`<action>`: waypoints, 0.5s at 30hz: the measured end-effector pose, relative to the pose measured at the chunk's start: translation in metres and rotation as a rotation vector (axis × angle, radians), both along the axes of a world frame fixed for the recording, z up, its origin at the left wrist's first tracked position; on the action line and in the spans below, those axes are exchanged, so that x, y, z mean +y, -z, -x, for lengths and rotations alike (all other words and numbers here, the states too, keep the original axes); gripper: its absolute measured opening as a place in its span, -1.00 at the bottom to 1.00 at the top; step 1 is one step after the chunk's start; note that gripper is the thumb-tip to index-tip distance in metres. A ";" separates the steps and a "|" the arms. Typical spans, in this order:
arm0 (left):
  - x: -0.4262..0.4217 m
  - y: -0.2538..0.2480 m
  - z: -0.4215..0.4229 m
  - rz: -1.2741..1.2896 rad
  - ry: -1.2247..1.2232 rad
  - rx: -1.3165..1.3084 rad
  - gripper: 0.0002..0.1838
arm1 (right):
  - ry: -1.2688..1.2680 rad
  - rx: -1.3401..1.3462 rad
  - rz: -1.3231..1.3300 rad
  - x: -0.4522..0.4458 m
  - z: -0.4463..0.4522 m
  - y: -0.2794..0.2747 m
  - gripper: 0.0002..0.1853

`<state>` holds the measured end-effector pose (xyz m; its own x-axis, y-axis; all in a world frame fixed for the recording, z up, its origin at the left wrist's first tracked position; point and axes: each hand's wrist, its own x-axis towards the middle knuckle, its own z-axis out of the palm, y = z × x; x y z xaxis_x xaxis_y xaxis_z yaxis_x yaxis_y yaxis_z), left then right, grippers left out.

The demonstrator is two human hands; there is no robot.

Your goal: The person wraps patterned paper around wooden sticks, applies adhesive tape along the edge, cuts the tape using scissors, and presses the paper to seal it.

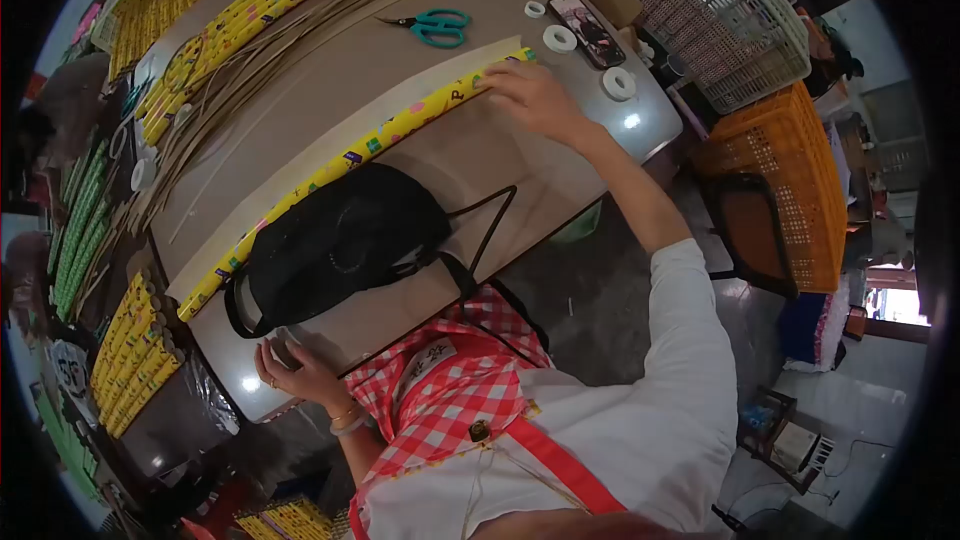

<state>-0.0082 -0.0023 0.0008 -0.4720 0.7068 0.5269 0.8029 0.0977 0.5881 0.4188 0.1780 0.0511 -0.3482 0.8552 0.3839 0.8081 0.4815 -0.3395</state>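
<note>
A long yellow patterned paper roll (400,126) lies diagonally over the table, with a pale strip of paper along its far side. My right hand (530,98) rests at the roll's upper right end, fingers spread on or just over it. Close to the table's near left edge is my left hand (296,372), its fingers apart and nothing seen in them. Between the hands lies a black bag (345,235) with dark straps, covering part of the roll's near side. Teal-handled scissors (438,27) lie beyond the roll.
Thin brown strips (225,95) and more yellow rolls (250,15) lie at the far left. White tape rolls (618,84) and a phone (587,32) are at the right corner. Orange crates (785,175) and a pale basket (725,20) stand beyond the table's right edge.
</note>
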 end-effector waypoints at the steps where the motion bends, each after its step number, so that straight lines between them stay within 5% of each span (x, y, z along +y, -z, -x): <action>1: -0.001 -0.002 0.006 0.000 0.006 0.005 -0.67 | 0.006 0.005 0.000 0.006 0.012 -0.001 -0.70; 3: 0.000 -0.013 0.023 0.023 -0.035 -0.129 -0.67 | -0.141 -0.014 -0.035 0.018 0.031 0.001 -0.69; 6: 0.032 -0.061 0.038 0.027 0.190 0.342 -0.70 | -0.167 -0.101 0.085 0.045 0.040 0.006 -0.66; 15: 0.148 -0.072 0.093 0.486 0.729 0.324 -0.68 | -0.263 -0.240 0.447 0.074 0.053 -0.005 -0.58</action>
